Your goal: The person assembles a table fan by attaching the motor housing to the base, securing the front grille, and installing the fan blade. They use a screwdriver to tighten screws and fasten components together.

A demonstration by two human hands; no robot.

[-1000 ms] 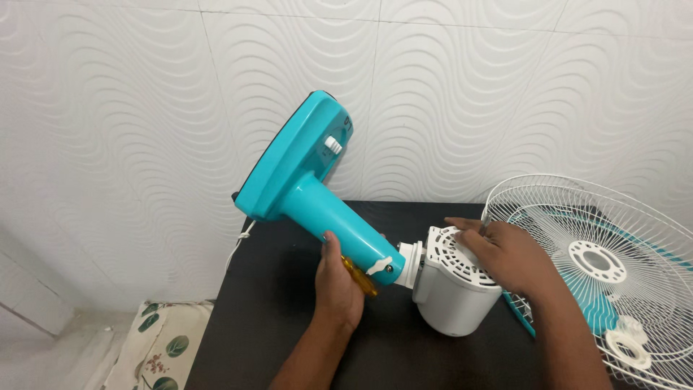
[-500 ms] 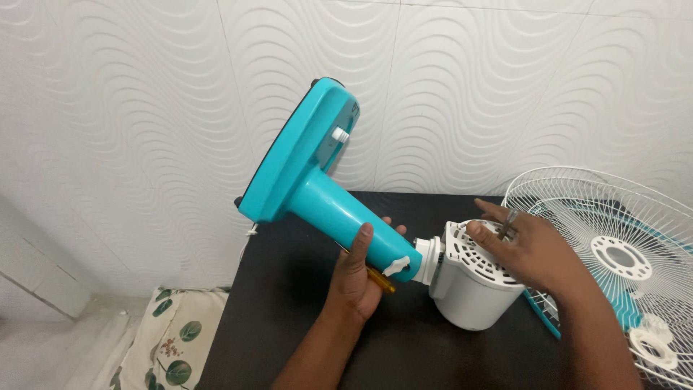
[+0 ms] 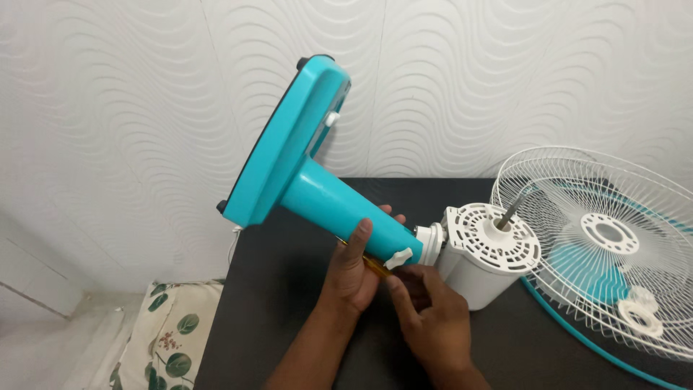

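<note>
Fan parts lie across a black bench (image 3: 289, 318) set against a white wall with a wavy relief. The left hand (image 3: 351, 274) is wrapped around the lower end of the turquoise fan stand (image 3: 317, 191), thumb over the top of the column, and it also pins a yellow-handled screwdriver (image 3: 374, 266) against the column's underside. The stand is tilted, its flat base up in the air toward the wall and its narrow end pointing down at the white motor housing (image 3: 480, 263), which rests on the bench with its vented face and bare shaft (image 3: 511, 211) turned upward.

The right hand (image 3: 433, 321) sits just below the joint where column meets motor, fingers curled and fingertips (image 3: 404, 278) close to the small white wing knob (image 3: 398, 258) on the column's neck. Whether they pinch the screwdriver's end or only touch it is hidden by the knuckles.

The step in hand looks like work on the neck joint between stand and motor. The next move seems to call for a steady left grip, so the raised base does not swing, while the right hand gets a clean hold at the knob or the tool.

To the right, a white wire fan guard (image 3: 613, 238) leans over a turquoise blade (image 3: 577, 267), with a white ring nut (image 3: 639, 316) lying on the wire. A leaf-print cushion (image 3: 159, 339) lies on the floor at lower left.
</note>
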